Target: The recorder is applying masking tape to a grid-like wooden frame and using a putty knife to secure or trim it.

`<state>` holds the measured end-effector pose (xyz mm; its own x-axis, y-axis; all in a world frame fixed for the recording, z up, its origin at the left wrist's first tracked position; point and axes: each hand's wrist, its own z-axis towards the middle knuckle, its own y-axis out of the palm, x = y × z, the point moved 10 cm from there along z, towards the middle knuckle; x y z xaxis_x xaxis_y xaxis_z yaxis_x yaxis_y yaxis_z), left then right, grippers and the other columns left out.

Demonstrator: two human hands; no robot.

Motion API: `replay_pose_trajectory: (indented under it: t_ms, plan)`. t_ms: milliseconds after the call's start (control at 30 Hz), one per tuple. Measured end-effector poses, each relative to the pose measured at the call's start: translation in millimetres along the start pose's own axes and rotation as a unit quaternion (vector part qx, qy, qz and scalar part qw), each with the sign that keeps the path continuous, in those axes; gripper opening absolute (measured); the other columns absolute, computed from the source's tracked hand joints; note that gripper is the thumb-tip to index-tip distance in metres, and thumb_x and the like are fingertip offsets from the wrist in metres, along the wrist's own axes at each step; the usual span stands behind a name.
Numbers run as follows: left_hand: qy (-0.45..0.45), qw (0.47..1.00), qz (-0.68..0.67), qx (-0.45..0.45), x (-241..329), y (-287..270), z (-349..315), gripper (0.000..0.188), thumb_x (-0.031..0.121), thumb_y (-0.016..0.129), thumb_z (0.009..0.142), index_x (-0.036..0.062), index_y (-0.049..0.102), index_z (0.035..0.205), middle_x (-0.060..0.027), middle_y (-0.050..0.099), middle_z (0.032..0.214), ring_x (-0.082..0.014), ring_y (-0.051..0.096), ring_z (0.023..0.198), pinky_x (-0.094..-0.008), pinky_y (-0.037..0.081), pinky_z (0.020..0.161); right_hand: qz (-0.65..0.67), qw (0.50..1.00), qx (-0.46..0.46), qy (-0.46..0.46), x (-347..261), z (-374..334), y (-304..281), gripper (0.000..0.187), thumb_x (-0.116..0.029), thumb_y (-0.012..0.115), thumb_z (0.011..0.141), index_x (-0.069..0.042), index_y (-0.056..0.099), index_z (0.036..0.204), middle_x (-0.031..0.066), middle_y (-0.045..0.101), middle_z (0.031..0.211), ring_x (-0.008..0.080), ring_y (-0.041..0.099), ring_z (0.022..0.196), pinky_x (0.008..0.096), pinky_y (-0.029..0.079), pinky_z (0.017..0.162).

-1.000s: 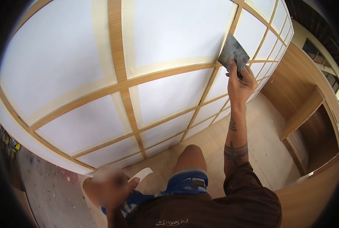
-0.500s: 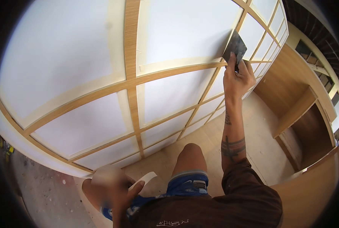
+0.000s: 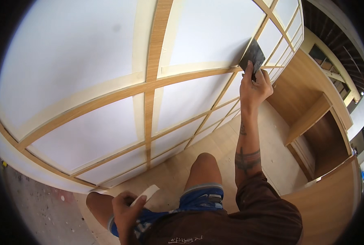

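My right hand (image 3: 255,86) is raised with its fingers closed on a dark, flat scraper (image 3: 253,55). The scraper's edge meets a large white panel (image 3: 67,45) near a crossing of its wooden strips (image 3: 150,86). Cream tape (image 3: 96,83) lines the white panes beside the strips. Low in front of me, above my lap, my left hand (image 3: 126,206) pinches a thin white flat piece (image 3: 150,194). Its exact kind cannot be made out, and the fingers hide one end.
A wooden cabinet with open compartments (image 3: 327,130) stands to the right. Pale boards (image 3: 171,173) lie beneath me. At the lower left is a grey, paint-spotted floor (image 3: 47,200). A wooden surface (image 3: 329,200) rises at the lower right.
My right hand and the scraper have shifted slightly down the panel. The left hand, blurred before, now shows clearly with the white piece. The whole view has turned a little.
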<state>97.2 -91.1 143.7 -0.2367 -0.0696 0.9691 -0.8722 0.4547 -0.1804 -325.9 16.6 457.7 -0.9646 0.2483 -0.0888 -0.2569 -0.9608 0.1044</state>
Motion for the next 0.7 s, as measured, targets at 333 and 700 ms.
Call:
replay_pose_trajectory:
  t_ms: [333,700]
  plan:
    - [0.193,0.874,-0.279,0.347,-82,-215,-47,0.045,0.034,0.063,0.108,0.003,0.062,0.141,-0.0073,0.064,0.097,-0.0151,0.063,0.088,-0.0355,0.055,0.081,-0.082,0.979,-0.123,0.141,14,-2,0,0.035,-0.018,0.078,0.093,0.01,0.07,0.073,0.0207,0.066,0.063,0.0294,0.063,0.05,0.0403,0.049,0.053]
    - [0.057,0.701,0.061,0.708,-24,-342,-78,0.058,0.044,0.056,0.107,-0.0033,0.06,0.14,-0.0228,0.07,0.124,-0.0319,0.07,0.111,-0.0436,0.055,0.098,-0.134,0.936,-0.285,0.16,11,18,32,0.046,-0.023,0.071,0.093,0.009,0.063,0.06,0.0245,0.059,0.052,0.0381,0.064,0.047,0.0467,0.052,0.055]
